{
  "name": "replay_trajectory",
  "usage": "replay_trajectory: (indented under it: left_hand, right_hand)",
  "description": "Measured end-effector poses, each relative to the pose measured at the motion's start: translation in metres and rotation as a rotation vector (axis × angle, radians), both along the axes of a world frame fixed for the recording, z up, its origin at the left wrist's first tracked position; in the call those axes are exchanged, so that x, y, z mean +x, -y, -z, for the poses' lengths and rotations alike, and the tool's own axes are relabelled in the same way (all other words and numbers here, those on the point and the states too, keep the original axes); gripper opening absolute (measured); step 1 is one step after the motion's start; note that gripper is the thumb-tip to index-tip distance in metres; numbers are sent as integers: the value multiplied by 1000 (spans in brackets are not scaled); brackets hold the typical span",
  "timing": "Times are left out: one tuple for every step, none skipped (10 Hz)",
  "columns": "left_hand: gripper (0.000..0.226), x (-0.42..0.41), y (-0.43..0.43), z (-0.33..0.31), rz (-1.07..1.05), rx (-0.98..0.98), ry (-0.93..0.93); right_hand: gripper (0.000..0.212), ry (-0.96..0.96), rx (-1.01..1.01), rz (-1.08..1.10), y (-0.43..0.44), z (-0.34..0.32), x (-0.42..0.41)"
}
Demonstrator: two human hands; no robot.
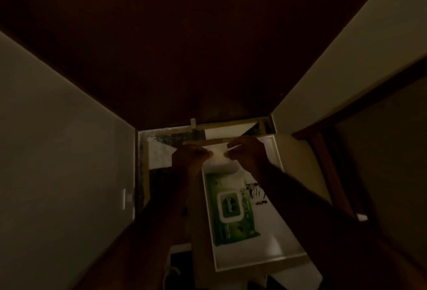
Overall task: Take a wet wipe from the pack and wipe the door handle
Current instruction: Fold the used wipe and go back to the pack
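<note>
The scene is very dim. A green wet wipe pack (pixel 230 209) lies flat on a white tray (pixel 277 239), its lid closed. Beyond the pack, my left hand (pixel 191 157) and my right hand (pixel 248 153) are raised side by side and pinch a pale wet wipe (pixel 218 154) between them, one hand on each side. A dark wooden door (pixel 184 47) fills the upper part of the view. I cannot see its handle.
The tray rests on a pale surface (pixel 298 165) under my arms. Light walls stand at the left (pixel 57 139) and right (pixel 335 58). A dark door frame (pixel 328 151) runs down the right side. Patterned floor tiles (pixel 175 139) show below the door.
</note>
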State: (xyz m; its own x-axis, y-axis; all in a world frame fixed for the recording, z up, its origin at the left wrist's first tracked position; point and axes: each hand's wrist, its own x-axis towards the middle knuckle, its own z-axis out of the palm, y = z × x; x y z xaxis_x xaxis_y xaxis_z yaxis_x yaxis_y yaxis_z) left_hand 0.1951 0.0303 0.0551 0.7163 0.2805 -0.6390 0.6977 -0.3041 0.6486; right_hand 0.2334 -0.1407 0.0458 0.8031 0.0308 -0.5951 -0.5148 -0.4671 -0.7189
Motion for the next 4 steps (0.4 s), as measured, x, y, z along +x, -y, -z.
replay_trajectory:
  left_hand:
    - [23,4,9,53,79,156,31]
    - [24,3,10,83,112,223,39]
    - [24,-6,13,109,152,398,81]
    - [24,-8,17,110,184,516,122]
  right_hand:
    - [20,60,-122,6,2,47,-9]
    - [23,94,-170,-25,2,67,-11]
    - [26,129,-266,-85,-4,85,-9]
    - [26,164,-358,-143,-6,86,-8]
